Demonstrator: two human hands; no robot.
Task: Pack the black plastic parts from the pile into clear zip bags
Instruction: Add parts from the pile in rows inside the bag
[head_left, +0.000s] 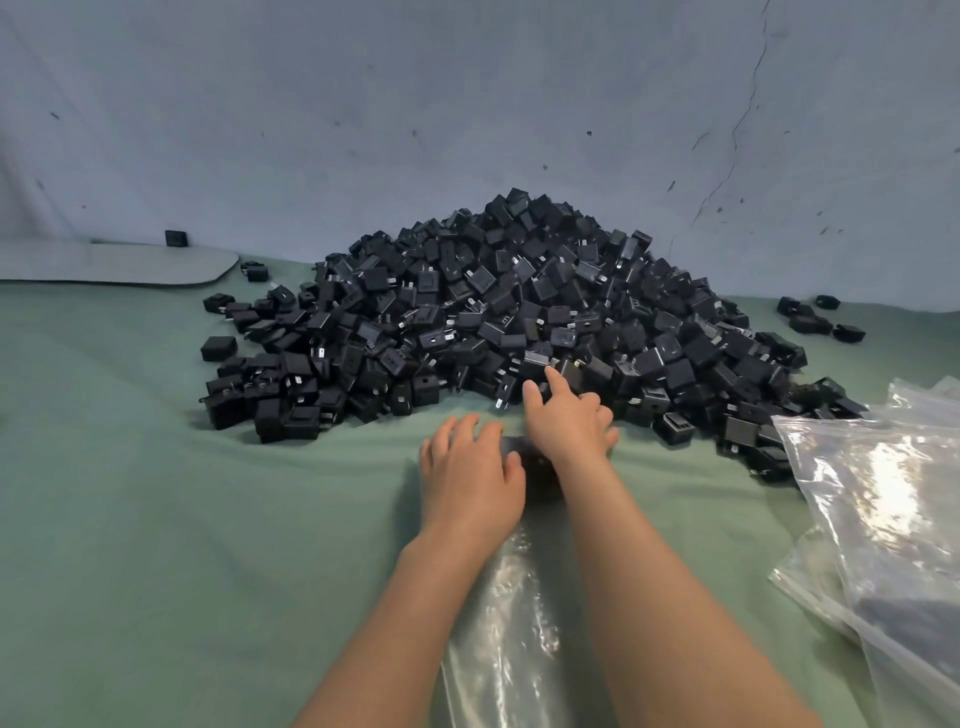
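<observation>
- Right hand (569, 421) is out front, index finger and thumb stretched onto the near edge of the pile (519, 312), other fingers tucked, nothing pinched that I can see.
- Left hand (470, 467) lies just beside it, fingers relaxed and spread over the mouth of the clear zip bag (509, 623), with no clear grip.
- That bag runs lengthways back toward the person, between the forearms, its mouth facing the pile. Something dark shows at the mouth, hard to make out.
- Parts lie straight ahead of the leading hand, with the bag mouth right behind it, so a short rake backward looks like the move.
- Spare bags (883, 519) wait off to the right on the green cloth (156, 519).
</observation>
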